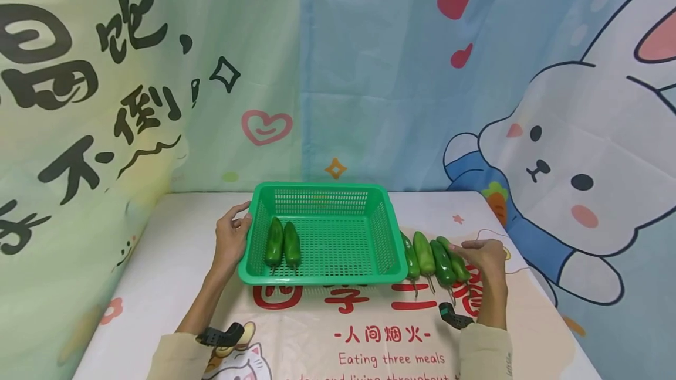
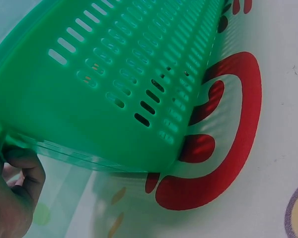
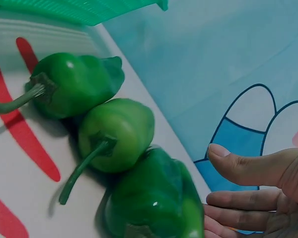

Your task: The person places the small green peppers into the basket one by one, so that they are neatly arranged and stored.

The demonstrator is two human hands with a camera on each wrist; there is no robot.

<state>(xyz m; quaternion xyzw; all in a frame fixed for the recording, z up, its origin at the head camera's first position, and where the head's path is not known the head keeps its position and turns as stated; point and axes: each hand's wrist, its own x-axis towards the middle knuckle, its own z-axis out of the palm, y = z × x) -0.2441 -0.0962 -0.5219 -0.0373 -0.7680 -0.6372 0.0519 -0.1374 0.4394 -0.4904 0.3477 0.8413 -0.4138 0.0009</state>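
A green plastic basket (image 1: 338, 279) with slotted walls stands on the table, and two green peppers (image 1: 274, 244) lie side by side at its left end. My left hand (image 1: 232, 239) holds the basket's left side; the left wrist view shows its thumb and fingers (image 2: 27, 171) curled at the rim. Several more green peppers (image 1: 424, 254) lie in a row just outside the basket's right side. At the right end of that row is my right hand (image 1: 486, 257). Its thumb and fingers (image 3: 243, 199) are extended in the right wrist view, with fingertips right at the outermost pepper (image 3: 191, 208).
A printed cloth (image 1: 391, 333) with red characters and a cartoon cat covers the table's front. Behind the table hangs a curtain (image 1: 359, 75) with hearts, lettering and a large rabbit. Black camera straps (image 1: 222, 336) sit on both wrists.
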